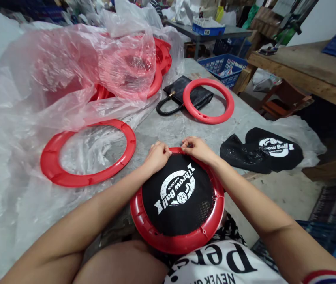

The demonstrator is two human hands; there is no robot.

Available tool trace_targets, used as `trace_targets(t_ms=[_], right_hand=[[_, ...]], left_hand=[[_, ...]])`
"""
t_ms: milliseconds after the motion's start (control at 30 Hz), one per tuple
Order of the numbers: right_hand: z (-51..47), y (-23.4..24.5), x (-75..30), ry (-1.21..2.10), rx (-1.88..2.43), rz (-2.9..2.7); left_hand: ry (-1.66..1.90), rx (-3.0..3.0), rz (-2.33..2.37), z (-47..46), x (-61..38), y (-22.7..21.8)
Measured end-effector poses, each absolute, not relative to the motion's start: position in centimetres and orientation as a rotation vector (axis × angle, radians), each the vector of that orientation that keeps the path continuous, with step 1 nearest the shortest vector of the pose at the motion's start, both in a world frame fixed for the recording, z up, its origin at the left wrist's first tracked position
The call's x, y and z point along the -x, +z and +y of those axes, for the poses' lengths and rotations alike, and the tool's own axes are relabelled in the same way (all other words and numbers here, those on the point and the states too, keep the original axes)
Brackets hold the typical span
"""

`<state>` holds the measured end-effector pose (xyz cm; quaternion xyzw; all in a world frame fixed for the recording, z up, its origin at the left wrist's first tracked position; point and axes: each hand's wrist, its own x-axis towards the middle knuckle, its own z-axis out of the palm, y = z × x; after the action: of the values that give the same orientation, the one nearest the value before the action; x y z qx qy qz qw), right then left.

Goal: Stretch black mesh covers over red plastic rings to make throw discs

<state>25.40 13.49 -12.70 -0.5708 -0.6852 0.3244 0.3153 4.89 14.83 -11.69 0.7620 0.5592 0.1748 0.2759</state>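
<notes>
A black mesh disc (pixel 168 219) with a white "Throw Ball" print lies inside a red plastic ring (pixel 177 244), tilted between my lap and the table edge. At the ring's far side, my left hand (pixel 158 157) pinches the disc's edge with bent fingers. Just right of it, my right hand (pixel 196 148) has its thumb and fingers pressed together at the same rim. What exactly sits between the fingertips is hard to make out, but both touch the mesh's edge. Another red ring (pixel 120 165) lies to the left, partly under clear plastic.
A large clear plastic bag (pixel 37 75) holds several red rings at the back left. Beyond my hands are a red ring (pixel 228 96) and a black handbag (pixel 178 86). More black printed mesh (pixel 292 159) lies at the right table edge. A blue crate (pixel 231 65) stands behind.
</notes>
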Motion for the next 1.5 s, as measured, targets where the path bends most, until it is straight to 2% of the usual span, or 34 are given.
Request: trace_targets(t_ms=[300,833,1033,1200,1500], right_hand=[[13.8,-11.5,-23.9,0.729,1.609,-2.141],[13.6,-14.4,-24.1,0.893,1.489,-1.808],[13.6,-14.4,-24.2,0.866,1.466,-1.836],[13.6,-14.2,-24.1,0.843,1.506,-1.871],[13.3,-13.2,-23.7,0.808,1.637,-1.888]], left_hand=[[0.530,-1.930,1.656,13.1,-4.4,-12.4],[0.283,-2.078,1.535,14.2,-5.7,-9.9],[0.441,-2.066,1.514,14.5,-5.7,-10.6],[0.648,-1.820,1.457,14.9,-5.5,-12.4],[0.703,-1.826,1.542,14.9,-5.9,-13.4]])
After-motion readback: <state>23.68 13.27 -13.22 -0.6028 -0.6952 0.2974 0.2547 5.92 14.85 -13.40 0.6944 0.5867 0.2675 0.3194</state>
